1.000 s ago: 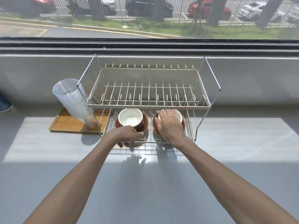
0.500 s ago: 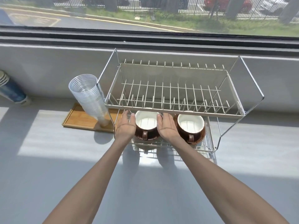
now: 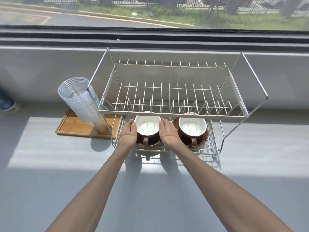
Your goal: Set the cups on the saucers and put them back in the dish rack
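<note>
Two brown cups with white insides stand in the lower tier of the wire dish rack (image 3: pixel 173 113). The left cup (image 3: pixel 147 129) has its handle facing me; its saucer is mostly hidden beneath it. My left hand (image 3: pixel 127 134) presses against its left side and my right hand (image 3: pixel 168 133) against its right side, cupping it between them. The right cup (image 3: pixel 192 129) sits on a brown saucer (image 3: pixel 203 142), apart from both hands. The rack's upper tier holds nothing.
A tall stack of clear plastic cups (image 3: pixel 82 104) leans on a wooden tray (image 3: pixel 73 128) just left of the rack. A blue-and-white object (image 3: pixel 7 104) sits at the far left edge. The grey counter (image 3: pixel 150 198) stretches toward me; a window ledge rises behind.
My right hand left the right cup and came to the left cup's right side. My left hand shifted to its left side. The view moved closer and leftward.
</note>
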Action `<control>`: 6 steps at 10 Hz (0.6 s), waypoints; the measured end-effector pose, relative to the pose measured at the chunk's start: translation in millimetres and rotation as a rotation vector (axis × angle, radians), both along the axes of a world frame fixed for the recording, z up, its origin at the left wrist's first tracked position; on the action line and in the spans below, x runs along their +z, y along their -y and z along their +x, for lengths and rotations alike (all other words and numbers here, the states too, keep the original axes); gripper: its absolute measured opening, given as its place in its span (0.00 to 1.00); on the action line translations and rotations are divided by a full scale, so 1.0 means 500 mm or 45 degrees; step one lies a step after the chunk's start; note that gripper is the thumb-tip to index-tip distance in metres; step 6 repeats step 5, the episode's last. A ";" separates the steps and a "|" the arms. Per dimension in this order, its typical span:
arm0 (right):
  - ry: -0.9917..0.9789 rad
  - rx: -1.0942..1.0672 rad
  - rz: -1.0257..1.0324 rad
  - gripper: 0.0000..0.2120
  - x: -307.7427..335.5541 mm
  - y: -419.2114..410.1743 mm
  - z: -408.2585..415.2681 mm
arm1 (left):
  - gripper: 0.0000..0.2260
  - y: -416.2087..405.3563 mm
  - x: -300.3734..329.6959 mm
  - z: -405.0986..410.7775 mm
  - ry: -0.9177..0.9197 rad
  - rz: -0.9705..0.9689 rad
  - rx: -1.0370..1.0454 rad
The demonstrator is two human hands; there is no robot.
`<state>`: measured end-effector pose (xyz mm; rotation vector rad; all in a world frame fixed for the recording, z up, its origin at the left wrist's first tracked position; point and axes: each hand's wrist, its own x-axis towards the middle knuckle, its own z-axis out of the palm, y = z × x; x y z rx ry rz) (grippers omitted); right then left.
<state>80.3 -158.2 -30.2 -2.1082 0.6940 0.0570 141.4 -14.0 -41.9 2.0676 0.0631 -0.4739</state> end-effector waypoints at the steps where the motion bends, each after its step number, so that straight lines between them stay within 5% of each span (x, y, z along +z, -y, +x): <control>1: 0.025 -0.015 -0.001 0.21 0.008 0.001 -0.005 | 0.19 -0.004 0.004 -0.003 -0.056 -0.024 0.013; 4: -0.261 0.261 -0.155 0.21 0.106 0.016 -0.060 | 0.21 -0.068 0.120 -0.011 -0.005 0.492 -0.567; 6: -0.323 0.383 -0.232 0.19 0.161 0.016 -0.090 | 0.21 -0.075 0.184 -0.033 -0.023 0.588 -0.701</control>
